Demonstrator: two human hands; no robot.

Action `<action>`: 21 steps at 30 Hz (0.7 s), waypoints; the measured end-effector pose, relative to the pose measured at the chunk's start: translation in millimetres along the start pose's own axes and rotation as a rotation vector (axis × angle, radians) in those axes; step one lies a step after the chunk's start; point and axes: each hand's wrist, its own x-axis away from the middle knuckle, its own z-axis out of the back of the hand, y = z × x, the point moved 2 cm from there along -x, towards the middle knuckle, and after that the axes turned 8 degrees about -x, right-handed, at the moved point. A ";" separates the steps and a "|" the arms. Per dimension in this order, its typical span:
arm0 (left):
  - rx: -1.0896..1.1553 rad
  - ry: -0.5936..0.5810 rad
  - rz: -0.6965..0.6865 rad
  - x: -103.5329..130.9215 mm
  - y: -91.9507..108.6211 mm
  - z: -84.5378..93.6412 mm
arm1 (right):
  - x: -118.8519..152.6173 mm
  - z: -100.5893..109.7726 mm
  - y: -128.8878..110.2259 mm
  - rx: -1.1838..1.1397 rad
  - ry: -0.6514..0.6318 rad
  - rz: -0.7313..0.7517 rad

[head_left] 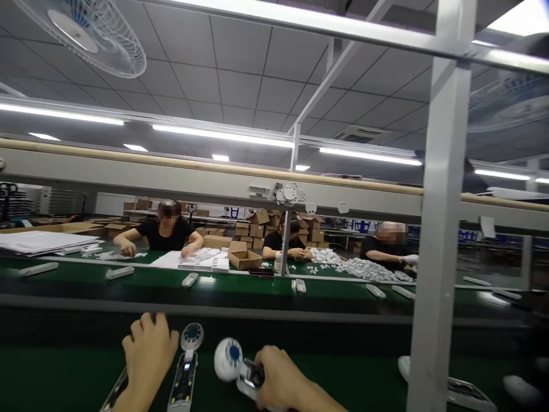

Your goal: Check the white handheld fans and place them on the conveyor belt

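My right hand is wrapped round a white device with a round head and a blue centre, held at the lower middle. My left hand is raised at the lower left, back up, fingers bent; whatever lies under its fingers is hidden. Beside it, on the right, a second white device lies with its open body showing circuit parts and a small light. Partly behind my left wrist is another open white body.
A green conveyor with spaced white parts crosses ahead. A grey metal post stands at right. Beyond the belt sit three people, near a pile of white parts and an open cardboard box. More devices lie at lower right.
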 end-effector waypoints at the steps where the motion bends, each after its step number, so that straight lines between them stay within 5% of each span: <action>1: 0.079 -0.050 -0.069 5.3 15.1 1.7 | 0.0 3.3 -5.6 -0.063 0.052 -0.019; 6: 0.587 -0.396 -0.344 56.9 91.1 -9.2 | 7.0 20.1 -44.4 -0.480 0.085 0.008; 11: 0.947 -0.443 -0.184 79.4 119.6 -15.6 | 8.4 42.7 -55.3 -0.559 0.061 0.097; 14: 1.124 -0.437 -0.059 70.7 118.2 -11.7 | -5.9 69.9 -21.8 -0.440 0.149 0.050; 18: 1.279 -0.405 -0.020 59.0 110.9 4.8 | -16.9 106.8 55.0 -0.252 0.395 -0.131; 21: 1.341 -0.432 -0.032 53.6 103.9 18.6 | -5.0 115.7 107.9 -0.227 0.534 -0.227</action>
